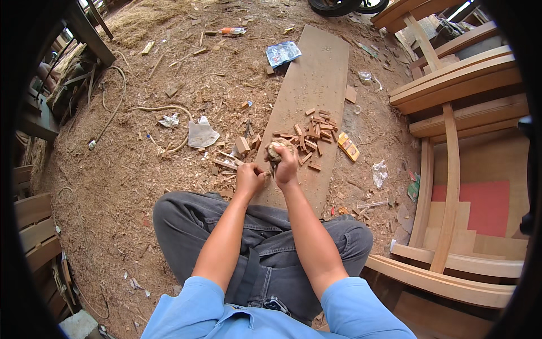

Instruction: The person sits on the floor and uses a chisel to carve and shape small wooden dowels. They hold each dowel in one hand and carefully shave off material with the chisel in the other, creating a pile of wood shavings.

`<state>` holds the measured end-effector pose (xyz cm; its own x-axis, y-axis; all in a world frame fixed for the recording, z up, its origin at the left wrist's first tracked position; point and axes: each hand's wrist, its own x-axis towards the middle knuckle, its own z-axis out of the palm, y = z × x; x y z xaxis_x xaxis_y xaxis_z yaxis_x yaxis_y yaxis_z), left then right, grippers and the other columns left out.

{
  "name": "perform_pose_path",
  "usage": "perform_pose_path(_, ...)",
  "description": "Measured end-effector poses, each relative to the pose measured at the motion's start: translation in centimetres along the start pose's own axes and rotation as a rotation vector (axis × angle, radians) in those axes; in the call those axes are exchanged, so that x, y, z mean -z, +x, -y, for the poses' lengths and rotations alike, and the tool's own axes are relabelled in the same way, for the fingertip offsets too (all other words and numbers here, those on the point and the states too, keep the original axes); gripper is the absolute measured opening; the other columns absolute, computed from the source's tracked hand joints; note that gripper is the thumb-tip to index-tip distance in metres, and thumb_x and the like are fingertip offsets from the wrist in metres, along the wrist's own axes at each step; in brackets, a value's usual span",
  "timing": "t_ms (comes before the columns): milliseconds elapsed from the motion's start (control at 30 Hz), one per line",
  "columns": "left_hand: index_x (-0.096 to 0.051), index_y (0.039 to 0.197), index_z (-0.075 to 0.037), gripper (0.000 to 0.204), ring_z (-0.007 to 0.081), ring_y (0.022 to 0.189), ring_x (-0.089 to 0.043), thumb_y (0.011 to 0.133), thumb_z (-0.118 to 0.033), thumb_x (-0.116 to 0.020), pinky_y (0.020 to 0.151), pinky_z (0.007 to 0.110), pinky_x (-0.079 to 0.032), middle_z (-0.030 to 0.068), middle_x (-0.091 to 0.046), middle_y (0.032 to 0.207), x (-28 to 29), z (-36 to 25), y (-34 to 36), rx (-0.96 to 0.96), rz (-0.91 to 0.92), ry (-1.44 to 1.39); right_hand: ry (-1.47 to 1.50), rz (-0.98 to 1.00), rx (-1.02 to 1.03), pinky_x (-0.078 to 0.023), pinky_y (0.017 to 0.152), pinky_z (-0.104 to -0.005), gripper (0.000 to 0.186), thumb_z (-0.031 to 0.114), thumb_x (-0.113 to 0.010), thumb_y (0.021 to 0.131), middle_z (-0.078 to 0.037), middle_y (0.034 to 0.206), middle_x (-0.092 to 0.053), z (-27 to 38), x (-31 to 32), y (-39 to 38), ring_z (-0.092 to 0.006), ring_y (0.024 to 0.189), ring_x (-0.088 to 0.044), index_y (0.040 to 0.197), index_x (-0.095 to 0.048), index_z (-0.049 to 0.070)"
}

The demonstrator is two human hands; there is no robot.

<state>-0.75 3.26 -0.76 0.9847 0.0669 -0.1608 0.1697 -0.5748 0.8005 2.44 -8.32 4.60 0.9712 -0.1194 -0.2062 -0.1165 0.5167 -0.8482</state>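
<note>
My right hand point(285, 164) is wrapped round a lumpy, pale-brown object point(279, 150), perhaps stone or worn wood, with something narrow and dark below it. My left hand point(250, 179) is low on the long brown board point(313, 68) just left of it, fingers curled around something small I cannot make out. Small reddish-brown wood blocks point(310, 135) are heaped on the board beyond my hands. A squarer block point(242, 146) and loose sticks point(226, 163) lie at the board's left edge. I sit cross-legged at the board's near end.
Wooden frames point(451, 186) stand close on my right; wooden slats point(36, 220) are at my left. A blue packet point(282, 54) lies at the board's far left edge, a yellow package point(348, 147) right of it. Rope point(118, 90), scraps and shavings cover the ground. Tyres point(339, 7) are at the back.
</note>
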Motion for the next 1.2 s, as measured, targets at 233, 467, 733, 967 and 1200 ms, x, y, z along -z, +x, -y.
perform_pose_path(233, -0.073, 0.076, 0.0, 0.013, 0.0234, 0.065, -0.07, 0.071, -0.011, -0.079, 0.064, 0.034, -0.054, 0.0148, -0.07, 0.071, -0.1, -0.2, -0.1, -0.02, -0.024, -0.003, -0.005, 0.044, -0.058, -0.051, 0.064, -0.0308, 0.026, 0.016, -0.05, 0.086, -0.013, 0.078, -0.064, 1.0, 0.2, -0.3, -0.0198, 0.067, -0.062, 0.097, -0.06, -0.006)
perform_pose_path(467, -0.073, 0.076, 0.0, 0.012, 0.0233, 0.065, -0.069, 0.07, -0.009, -0.077, 0.063, 0.034, -0.054, 0.0157, -0.07, 0.071, 0.1, -0.1, -0.2, 0.006, -0.002, -0.033, 0.122, 0.071, 0.077, -0.051, 0.062, -0.031, 0.026, 0.015, -0.049, 0.085, -0.013, 0.075, -0.064, 1.1, 0.2, 0.0, -0.0203, 0.065, -0.062, 0.093, -0.061, -0.006)
perform_pose_path(733, -0.073, 0.076, 0.0, 0.011, 0.0215, 0.064, -0.07, 0.071, -0.009, -0.077, 0.063, 0.033, -0.054, 0.0145, -0.071, 0.07, 0.0, -0.2, -0.1, 0.007, -0.015, -0.001, 0.063, -0.008, 0.015, -0.051, 0.066, -0.0299, 0.02, 0.014, -0.051, 0.086, -0.012, 0.079, -0.065, 0.1, -0.1, -0.1, -0.0193, 0.068, -0.062, 0.09, -0.063, -0.002)
perform_pose_path(967, -0.073, 0.074, -0.001, 0.01, 0.0288, 0.064, -0.069, 0.069, -0.009, -0.076, 0.066, 0.037, -0.055, 0.0172, -0.069, 0.069, 0.1, -0.4, -0.3, -0.028, -0.034, -0.038, 0.01, 0.05, 0.044, -0.05, 0.064, -0.0301, 0.024, 0.013, -0.049, 0.085, -0.013, 0.077, -0.065, 0.3, 0.0, -0.2, -0.0208, 0.064, -0.062, 0.093, -0.062, -0.005)
perform_pose_path(1200, -0.073, 0.073, -0.001, 0.01, 0.0289, 0.064, -0.069, 0.069, -0.009, -0.075, 0.066, 0.037, -0.055, 0.0167, -0.069, 0.069, 0.0, -0.2, -0.3, -0.011, -0.029, -0.056, 0.117, 0.128, 0.1, -0.049, 0.063, -0.0301, 0.026, 0.018, -0.049, 0.086, -0.012, 0.074, -0.065, 1.1, -0.1, -0.2, -0.0207, 0.063, -0.06, 0.087, -0.063, -0.004)
